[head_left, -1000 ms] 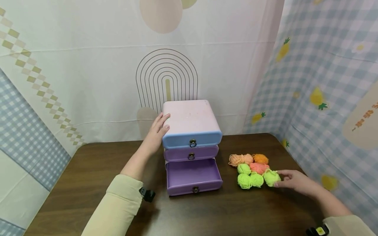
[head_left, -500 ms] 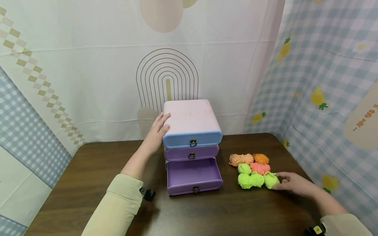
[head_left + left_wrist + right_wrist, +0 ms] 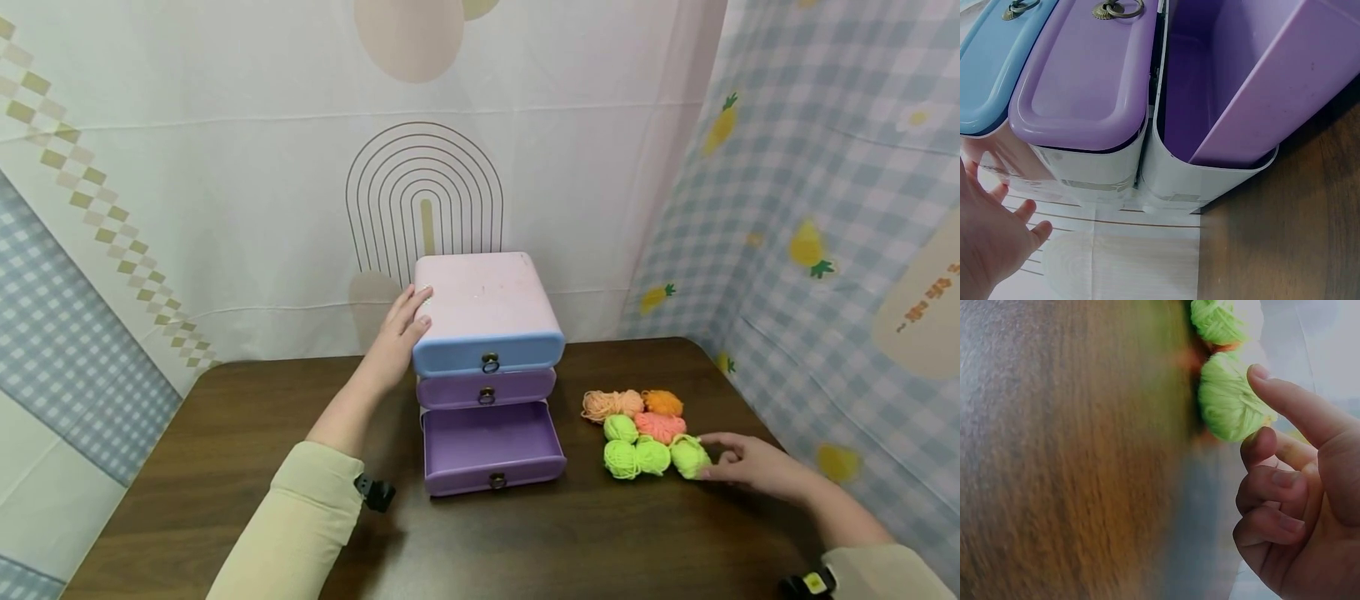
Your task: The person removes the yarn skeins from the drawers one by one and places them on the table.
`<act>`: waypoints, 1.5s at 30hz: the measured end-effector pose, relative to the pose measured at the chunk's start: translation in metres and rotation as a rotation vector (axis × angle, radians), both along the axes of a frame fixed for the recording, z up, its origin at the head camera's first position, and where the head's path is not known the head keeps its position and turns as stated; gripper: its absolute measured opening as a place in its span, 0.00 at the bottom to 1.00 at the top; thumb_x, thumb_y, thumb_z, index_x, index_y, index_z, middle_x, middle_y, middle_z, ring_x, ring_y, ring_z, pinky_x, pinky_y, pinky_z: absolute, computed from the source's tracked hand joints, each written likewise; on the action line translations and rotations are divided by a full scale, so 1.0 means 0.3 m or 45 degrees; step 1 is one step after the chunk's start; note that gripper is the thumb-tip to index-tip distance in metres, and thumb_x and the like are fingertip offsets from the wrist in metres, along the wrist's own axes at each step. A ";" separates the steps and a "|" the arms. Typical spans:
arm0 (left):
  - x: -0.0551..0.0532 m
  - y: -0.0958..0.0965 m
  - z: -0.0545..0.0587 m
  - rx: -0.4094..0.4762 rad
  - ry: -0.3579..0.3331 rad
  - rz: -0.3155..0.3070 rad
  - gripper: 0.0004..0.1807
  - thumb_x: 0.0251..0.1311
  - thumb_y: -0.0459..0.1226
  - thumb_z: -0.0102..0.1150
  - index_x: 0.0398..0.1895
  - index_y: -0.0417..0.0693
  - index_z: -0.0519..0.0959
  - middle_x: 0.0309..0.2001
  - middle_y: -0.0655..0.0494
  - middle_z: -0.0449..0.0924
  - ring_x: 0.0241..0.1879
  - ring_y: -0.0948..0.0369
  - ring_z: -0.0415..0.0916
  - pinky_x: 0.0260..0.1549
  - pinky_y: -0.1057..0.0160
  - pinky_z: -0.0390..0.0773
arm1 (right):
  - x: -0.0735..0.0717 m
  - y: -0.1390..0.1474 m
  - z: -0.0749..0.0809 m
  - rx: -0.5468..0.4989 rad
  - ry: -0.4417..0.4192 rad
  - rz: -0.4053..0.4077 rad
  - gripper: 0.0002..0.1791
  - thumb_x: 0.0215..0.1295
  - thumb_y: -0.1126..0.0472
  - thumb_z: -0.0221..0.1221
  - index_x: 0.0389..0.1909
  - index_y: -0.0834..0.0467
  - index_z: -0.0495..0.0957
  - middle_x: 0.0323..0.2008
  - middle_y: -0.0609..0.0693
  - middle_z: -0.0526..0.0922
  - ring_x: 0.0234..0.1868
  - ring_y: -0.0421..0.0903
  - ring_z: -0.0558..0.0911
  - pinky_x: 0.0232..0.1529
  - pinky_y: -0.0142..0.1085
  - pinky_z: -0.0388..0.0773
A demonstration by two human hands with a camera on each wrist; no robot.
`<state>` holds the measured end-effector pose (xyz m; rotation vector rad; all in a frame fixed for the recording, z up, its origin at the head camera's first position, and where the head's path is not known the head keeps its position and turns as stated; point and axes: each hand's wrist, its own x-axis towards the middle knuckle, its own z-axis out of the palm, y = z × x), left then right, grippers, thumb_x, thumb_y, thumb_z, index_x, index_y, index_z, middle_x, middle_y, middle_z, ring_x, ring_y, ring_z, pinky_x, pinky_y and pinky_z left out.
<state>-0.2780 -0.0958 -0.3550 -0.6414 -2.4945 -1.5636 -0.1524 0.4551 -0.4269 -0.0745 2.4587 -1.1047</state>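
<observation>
A small three-tier drawer unit has a pale pink top (image 3: 480,292). Its blue upper drawer (image 3: 517,356) and purple middle drawer (image 3: 450,392) are closed; the purple bottom drawer (image 3: 491,437) is pulled out with nothing in it. My left hand (image 3: 392,346) rests on the unit's upper left edge, fingers spread over it. At the right, a lime-green yarn ball (image 3: 687,457) lies on the table. My right hand (image 3: 757,465) is beside it, thumb and index finger apart at the ball's right edge. In the right wrist view the other fingers (image 3: 1270,487) are loosely bent beside the green ball (image 3: 1225,400).
Several more yarn balls lie together: a peach one (image 3: 611,407), an orange one (image 3: 663,403), a coral one (image 3: 660,427) and more lime-green ones (image 3: 621,460). The brown wooden table (image 3: 540,542) meets a white printed cloth (image 3: 247,233) behind and a checked cloth (image 3: 840,192) at right.
The green ball in my right hand came down slightly toward me beside the other green balls. My right thumb and index finger have since drawn back a little rightward. The left hand stays put.
</observation>
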 end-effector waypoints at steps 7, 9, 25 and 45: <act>0.000 0.000 -0.002 0.008 0.008 -0.002 0.29 0.74 0.49 0.42 0.76 0.58 0.60 0.80 0.50 0.40 0.77 0.47 0.37 0.69 0.35 0.43 | -0.003 0.019 0.010 -0.017 0.027 0.017 0.38 0.66 0.54 0.63 0.69 0.71 0.62 0.23 0.49 0.73 0.18 0.38 0.67 0.19 0.34 0.69; -0.001 0.000 -0.003 0.012 0.008 -0.003 0.29 0.74 0.49 0.42 0.76 0.58 0.61 0.80 0.51 0.40 0.77 0.47 0.37 0.69 0.35 0.44 | -0.002 0.022 0.013 -0.021 0.030 0.025 0.37 0.67 0.54 0.63 0.69 0.70 0.62 0.22 0.48 0.73 0.18 0.38 0.66 0.19 0.34 0.69; -0.004 0.003 -0.001 0.022 0.005 -0.015 0.29 0.74 0.48 0.42 0.77 0.56 0.60 0.80 0.52 0.39 0.77 0.47 0.36 0.69 0.35 0.42 | 0.015 0.021 0.054 -0.070 0.106 0.039 0.34 0.71 0.56 0.59 0.70 0.70 0.61 0.20 0.46 0.71 0.16 0.36 0.64 0.16 0.36 0.67; 0.006 0.004 -0.002 0.014 -0.022 0.008 0.29 0.74 0.50 0.41 0.77 0.59 0.60 0.80 0.54 0.39 0.77 0.49 0.36 0.69 0.36 0.42 | 0.024 -0.122 0.061 -0.199 0.195 0.213 0.25 0.70 0.61 0.59 0.64 0.68 0.71 0.24 0.46 0.76 0.18 0.35 0.67 0.17 0.36 0.70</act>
